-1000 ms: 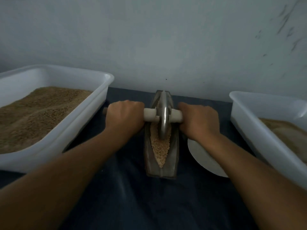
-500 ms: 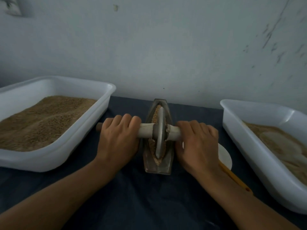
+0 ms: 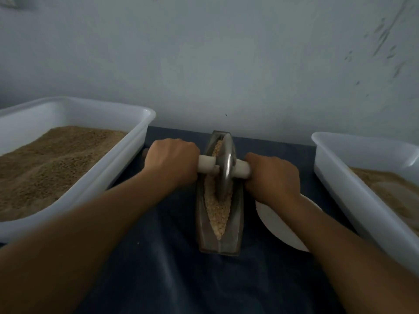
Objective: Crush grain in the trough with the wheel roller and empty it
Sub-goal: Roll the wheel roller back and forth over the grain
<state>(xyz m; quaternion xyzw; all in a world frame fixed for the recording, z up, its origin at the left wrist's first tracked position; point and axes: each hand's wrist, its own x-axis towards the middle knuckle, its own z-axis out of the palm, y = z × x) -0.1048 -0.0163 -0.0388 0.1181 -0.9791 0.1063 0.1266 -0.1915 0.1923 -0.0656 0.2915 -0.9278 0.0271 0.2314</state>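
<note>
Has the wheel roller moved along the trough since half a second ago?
Yes. The wheel roller has gone away from the person, toward the far end of the trough, baring grain near its front tip.

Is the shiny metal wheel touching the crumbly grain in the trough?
Touching. The head view shows the round metal wheel with its lower rim sunk into the pale crushed grain lying in the narrow grey boat-shaped trough, with no gap between them.

L hand [image 3: 172,160] & R hand [image 3: 273,175] fisted, arms outstretched.
</note>
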